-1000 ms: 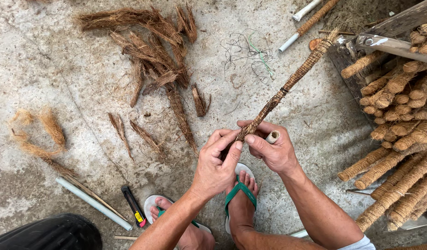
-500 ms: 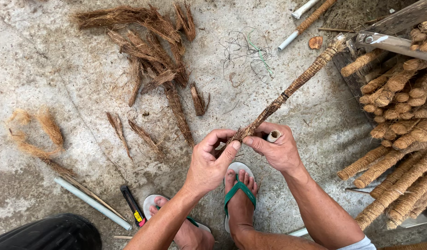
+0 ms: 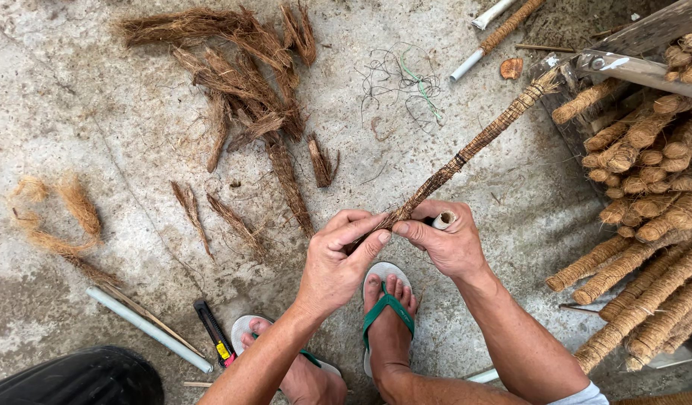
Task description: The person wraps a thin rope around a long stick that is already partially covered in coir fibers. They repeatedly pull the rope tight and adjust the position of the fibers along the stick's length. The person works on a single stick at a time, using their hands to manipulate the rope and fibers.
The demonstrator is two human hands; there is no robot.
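Soft, even daylight fills the scene, bright without harshness. The pale concrete floor (image 3: 511, 225) shows no glare. Shadows are faint and short, lying close under the loose fibre strands (image 3: 233, 82) and beneath the left hand (image 3: 338, 259) and right hand (image 3: 443, 240). Focus is sharp across the middle, with skin creases and fibre texture clear. A wide lens bends the edges, so the stacked fibre-wrapped sticks (image 3: 646, 217) at right fan outward. A dark object (image 3: 76, 379) at lower left is underlit.

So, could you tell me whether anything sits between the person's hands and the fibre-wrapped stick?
Nothing visible does: the left hand and right hand both already grip the near end of the fibre-wrapped stick directly.
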